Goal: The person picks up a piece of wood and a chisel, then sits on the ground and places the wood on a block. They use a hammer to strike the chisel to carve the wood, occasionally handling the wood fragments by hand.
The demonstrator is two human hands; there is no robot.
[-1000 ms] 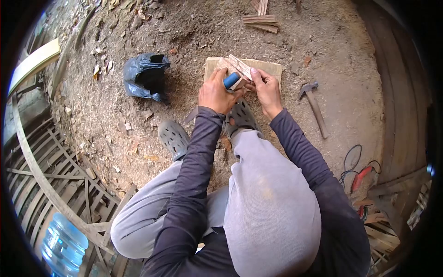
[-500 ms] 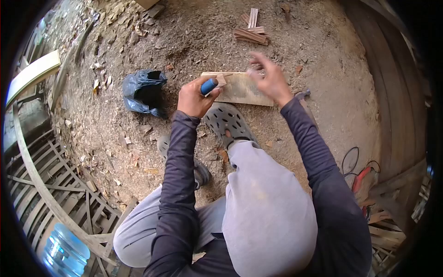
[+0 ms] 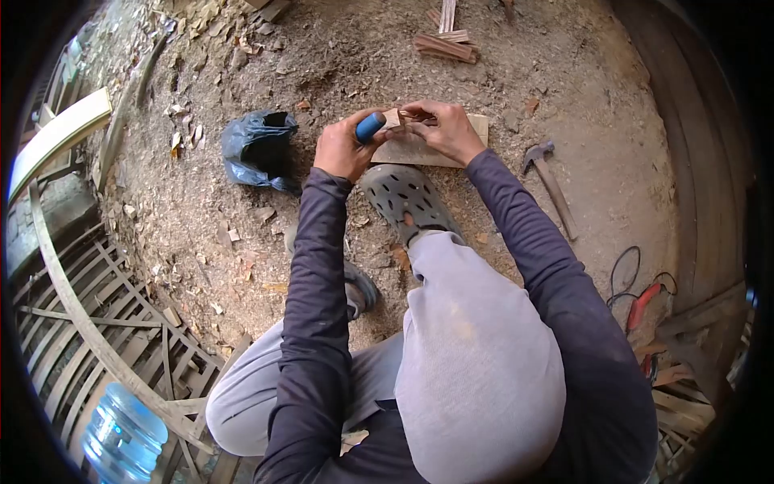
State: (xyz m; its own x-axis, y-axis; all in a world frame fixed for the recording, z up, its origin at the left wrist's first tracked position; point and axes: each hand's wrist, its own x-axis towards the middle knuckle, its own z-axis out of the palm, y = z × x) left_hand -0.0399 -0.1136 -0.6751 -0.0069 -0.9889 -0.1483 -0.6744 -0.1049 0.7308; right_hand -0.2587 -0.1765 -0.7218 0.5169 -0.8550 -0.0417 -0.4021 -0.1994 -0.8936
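My left hand (image 3: 340,149) is closed around a tool with a blue handle (image 3: 371,127); its working end is hidden. A small piece of light wood (image 3: 392,119) shows just past the handle, by the left fingertips. From the other side my right hand (image 3: 448,131) meets it, thumb and fingers pinched at the wood's right end. Both hands are above a flat wooden board (image 3: 431,158) lying on the ground, its right end showing beyond the right hand. A grey clog (image 3: 403,194) on my foot is at the board's near edge.
A hammer (image 3: 552,185) lies right of the board, a dark blue plastic bag (image 3: 240,153) left of it. Wood strips (image 3: 446,48) are piled ahead. A red tool with a cord (image 3: 642,306) sits at right. Slatted wood and a water bottle (image 3: 125,436) stand at lower left.
My right hand has come down and left from the air over the board to the small wood piece at my left hand. The hammer, earlier mostly behind my right arm, now shows fully.
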